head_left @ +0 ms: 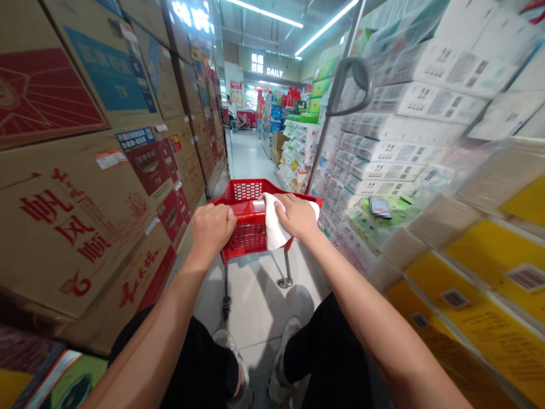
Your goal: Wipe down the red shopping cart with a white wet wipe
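Note:
A red plastic shopping cart (247, 241) stands directly in front of me in the aisle, its mesh basket on grey legs with wheels. My left hand (212, 228) is closed around the left end of its red handle. My right hand (297, 216) bends over the right part of the handle with a white cloth (276, 232) under its fingers. The cloth drapes over the handle and hangs down on my side of the basket. Both forearms reach forward, and the undersides of the right fingers are hidden.
Stacked cardboard cartons (80, 227) wall the left side. White tissue packs (395, 136) and yellow-wrapped packs (481, 272) are piled close on the right. A metal pole with a grey loop handle (366, 85) leans beside the cart. The pale floor (249, 156) runs ahead past filled shelves.

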Demonstrator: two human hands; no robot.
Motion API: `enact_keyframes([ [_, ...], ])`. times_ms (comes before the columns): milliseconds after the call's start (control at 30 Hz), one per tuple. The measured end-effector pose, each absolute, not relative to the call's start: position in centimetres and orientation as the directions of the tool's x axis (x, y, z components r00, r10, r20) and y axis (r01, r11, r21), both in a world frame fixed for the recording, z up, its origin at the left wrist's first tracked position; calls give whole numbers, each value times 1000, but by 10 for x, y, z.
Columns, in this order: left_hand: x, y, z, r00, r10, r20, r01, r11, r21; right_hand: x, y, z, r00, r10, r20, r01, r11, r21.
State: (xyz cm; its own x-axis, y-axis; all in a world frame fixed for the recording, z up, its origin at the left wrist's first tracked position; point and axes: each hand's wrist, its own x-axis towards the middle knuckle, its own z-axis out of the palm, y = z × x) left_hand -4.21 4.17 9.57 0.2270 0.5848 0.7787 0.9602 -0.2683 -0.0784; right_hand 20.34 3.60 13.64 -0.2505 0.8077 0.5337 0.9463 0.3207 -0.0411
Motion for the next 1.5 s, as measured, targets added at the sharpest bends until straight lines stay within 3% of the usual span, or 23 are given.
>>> enact_keyframes([
  [167,-37,40,96,189,577,795,963,-267,-35,243,43,133,-170,839,516,979,203,-7],
  [333,-23,37,98,118,576,809,967,-253,40,216,35,122,-250,752,610,939,342,-37],
  [533,-22,39,98,158,555,817,963,-271,-2,139,18,115,-431,618,658,823,569,5],
  [667,-29,37,98,184,538,822,962,-270,-39,128,14,115,-449,599,664,791,611,-17],
  [967,-41,34,97,202,529,824,958,-281,-55,196,29,119,-226,692,685,927,370,-68],
  [1167,-37,33,98,146,557,818,964,-267,10,243,31,114,-117,725,679,976,211,-58],
  [1300,-29,33,99,111,567,816,969,-243,38,225,29,111,-148,672,725,943,318,-102],
  [1500,-23,37,101,116,575,810,974,-225,20,163,19,118,-430,589,684,798,603,-17],
])
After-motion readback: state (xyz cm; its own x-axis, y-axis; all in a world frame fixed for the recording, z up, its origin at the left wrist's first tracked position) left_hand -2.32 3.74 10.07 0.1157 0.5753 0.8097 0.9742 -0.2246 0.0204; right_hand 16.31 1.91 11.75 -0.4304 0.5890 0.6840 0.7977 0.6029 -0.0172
